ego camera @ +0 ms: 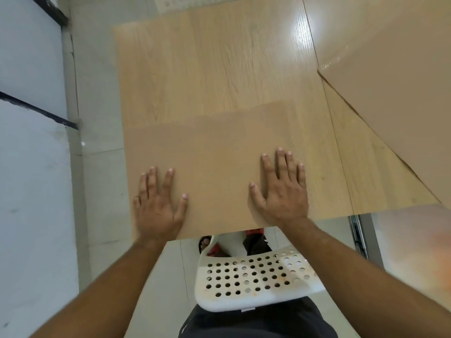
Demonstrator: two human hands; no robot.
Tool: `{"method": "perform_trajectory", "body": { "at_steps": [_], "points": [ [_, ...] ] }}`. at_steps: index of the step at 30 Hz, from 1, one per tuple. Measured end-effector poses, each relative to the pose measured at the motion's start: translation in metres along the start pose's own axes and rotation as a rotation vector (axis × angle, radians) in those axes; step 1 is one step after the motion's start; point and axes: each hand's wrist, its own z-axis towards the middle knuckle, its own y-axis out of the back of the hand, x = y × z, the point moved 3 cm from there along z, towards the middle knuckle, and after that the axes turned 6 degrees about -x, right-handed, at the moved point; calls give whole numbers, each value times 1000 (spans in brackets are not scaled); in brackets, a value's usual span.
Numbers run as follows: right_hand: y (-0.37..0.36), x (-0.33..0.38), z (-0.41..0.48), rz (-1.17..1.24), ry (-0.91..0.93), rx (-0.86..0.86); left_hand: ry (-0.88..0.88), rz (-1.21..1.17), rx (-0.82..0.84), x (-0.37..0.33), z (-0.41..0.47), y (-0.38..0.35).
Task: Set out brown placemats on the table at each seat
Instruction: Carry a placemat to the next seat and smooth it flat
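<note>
Counter: the counter (219, 69) has a pale wood-grain top that shines with a bright glare towards its far right. A thin seam (334, 132) runs front to back through its right part.
Near placemat: a brown placemat (219, 147) lies flat on the counter, square to its near edge and reaching to about its left edge.
Left hand: the left hand (158, 203) is palm down on the near placemat by the counter's near left corner. Its fingers (168, 181) are straight and spread, gripping nothing.
Right hand: the right hand (283, 191) presses flat on the same placemat near the counter's near edge. Its fingers are also extended and apart, holding nothing.
Second placemat: a second brown placemat (395, 81) lies askew over the counter's right part and runs out of frame.
Chairs: a white perforated chair (244, 289) stands just off the counter's near edge. Another perforated chair back (190, 1) shows beyond its far edge.
Floor: a pale glossy tiled floor (100, 118) lies left of the counter.
Wall: a whitish wall (29, 167) crossed by dark lines stands left of the counter, beyond the floor strip.
Under the counter: a metal rail (356, 230) shows below its near right edge.
</note>
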Motion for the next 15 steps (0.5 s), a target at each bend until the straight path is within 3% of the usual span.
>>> {"method": "perform_trajectory", "body": {
  "at_steps": [4, 8, 11, 15],
  "points": [
    [2, 4, 0, 19, -10, -31, -3, 0, -21, -3, -1, -2],
    [1, 73, 12, 105, 123, -76, -20, 6, -35, 1, 1, -4],
    [-9, 133, 35, 130, 225, -1, -29, 25, -60, 1, 0, -6],
    [-21, 147, 56, 49, 231, 51, -23, 12, -64, 0, 1, -7]
  ]
}}
